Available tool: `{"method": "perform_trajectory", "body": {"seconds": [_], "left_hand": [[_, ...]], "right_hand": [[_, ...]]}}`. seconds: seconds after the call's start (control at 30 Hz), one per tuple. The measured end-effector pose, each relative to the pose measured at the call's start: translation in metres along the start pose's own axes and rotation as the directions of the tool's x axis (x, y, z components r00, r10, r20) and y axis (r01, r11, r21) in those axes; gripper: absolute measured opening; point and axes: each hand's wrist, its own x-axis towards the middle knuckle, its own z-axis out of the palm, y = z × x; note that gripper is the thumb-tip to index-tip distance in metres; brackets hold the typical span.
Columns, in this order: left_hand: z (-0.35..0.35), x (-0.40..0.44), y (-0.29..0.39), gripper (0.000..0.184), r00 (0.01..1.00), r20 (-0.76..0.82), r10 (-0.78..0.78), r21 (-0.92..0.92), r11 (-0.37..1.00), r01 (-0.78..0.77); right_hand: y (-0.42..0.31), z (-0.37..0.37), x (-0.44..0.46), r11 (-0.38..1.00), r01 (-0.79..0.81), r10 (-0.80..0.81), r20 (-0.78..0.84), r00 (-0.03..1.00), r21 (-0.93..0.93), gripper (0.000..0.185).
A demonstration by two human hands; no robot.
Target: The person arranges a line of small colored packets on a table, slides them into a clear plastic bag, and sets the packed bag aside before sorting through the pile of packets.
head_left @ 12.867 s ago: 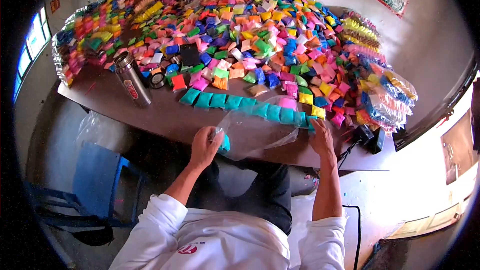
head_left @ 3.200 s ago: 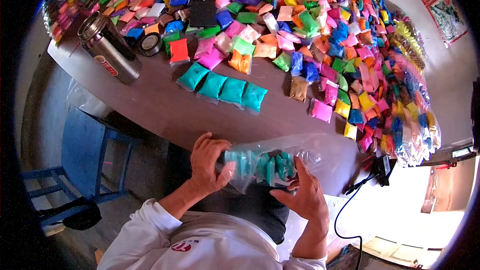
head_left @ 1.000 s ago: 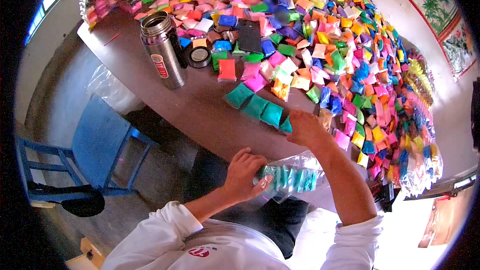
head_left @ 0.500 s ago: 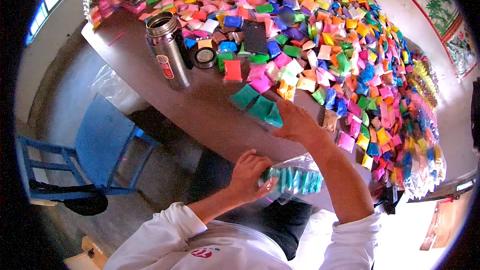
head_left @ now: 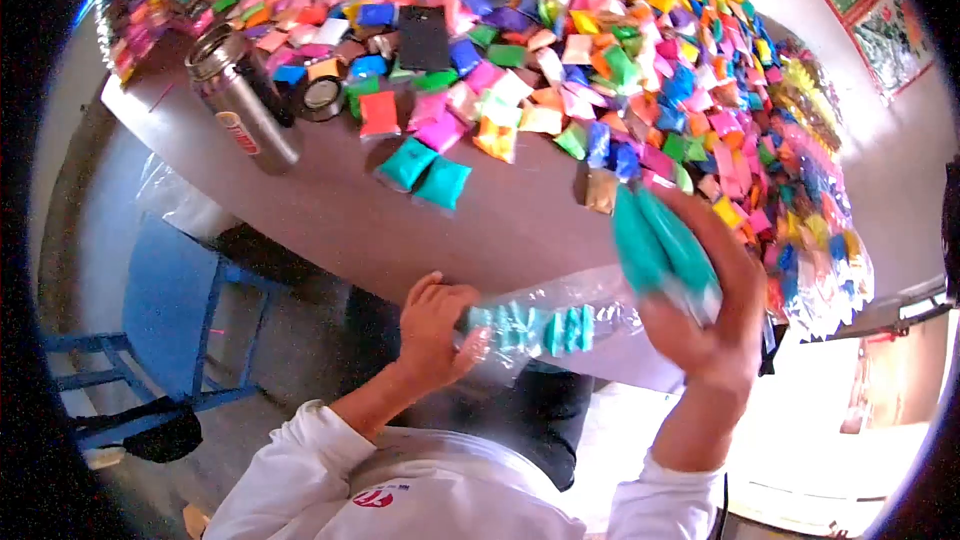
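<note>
My left hand [head_left: 435,332] is closed on the end of a clear plastic bag [head_left: 530,305] at the table's near edge. Inside that bag, several teal packets [head_left: 570,330] stand in a row. My right hand [head_left: 705,345] grips a pair of teal packets [head_left: 660,240], tilted and slightly blurred, above the bag's right end. Two more teal packets [head_left: 442,183] lie side by side on the brown table [head_left: 330,210], apart from both hands.
A large heap of multicoloured packets [head_left: 600,50] spreads over the back and right of the table. An uncapped steel flask [head_left: 243,105], its lid [head_left: 322,97] and a black flat object [head_left: 424,38] stand or lie before it. A blue chair [head_left: 165,290] is at left.
My right hand has picked up teal packets from the table and carried them right and nearer to me. My left hand still holds the bag. The view has shifted right.
</note>
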Motion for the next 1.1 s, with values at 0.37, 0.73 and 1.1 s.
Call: {"method": "perform_trajectory", "body": {"seconds": [0.37,0.73,1.1], "left_hand": [[0.000,0.006,0.007,0.039,1.000,0.015,-0.022,-0.011,1.000,0.023],[0.003,0.005,0.005,0.045,0.999,0.011,-0.033,0.023,0.999,0.033],[0.000,0.009,0.008,0.047,0.999,-0.002,-0.043,0.020,0.999,0.043]], "right_hand": [[0.073,0.030,-0.134,0.768,-0.638,0.640,-0.008,0.769,0.054,0.051],[0.083,0.048,-0.126,0.744,-0.604,0.611,-0.074,0.788,-0.287,0.044],[0.069,0.046,-0.124,0.741,-0.659,0.652,-0.094,0.752,-0.131,0.033]]}}
